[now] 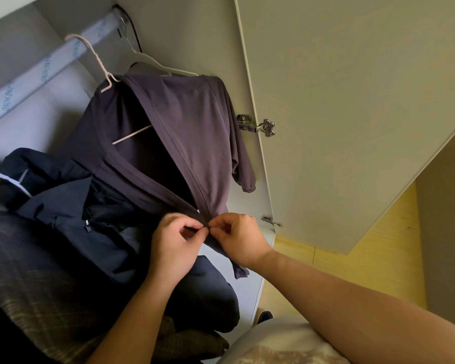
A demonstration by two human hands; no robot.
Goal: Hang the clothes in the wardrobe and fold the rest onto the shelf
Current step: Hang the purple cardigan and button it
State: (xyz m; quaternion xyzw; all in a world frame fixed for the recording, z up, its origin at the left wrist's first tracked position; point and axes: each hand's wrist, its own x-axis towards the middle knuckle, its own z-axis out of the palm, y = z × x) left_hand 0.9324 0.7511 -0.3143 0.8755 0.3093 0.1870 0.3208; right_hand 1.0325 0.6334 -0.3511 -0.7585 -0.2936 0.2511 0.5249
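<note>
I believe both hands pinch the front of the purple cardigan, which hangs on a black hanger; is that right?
No: the head view shows a white hanger, not black. The left hand and right hand do pinch the purple cardigan.

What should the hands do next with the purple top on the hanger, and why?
Probably finish fastening the two front edges together. The left hand and right hand both pinch the cardigan where its edges meet, and above that it gapes open on the white hanger. Whether a button is there is too small to tell.
</note>
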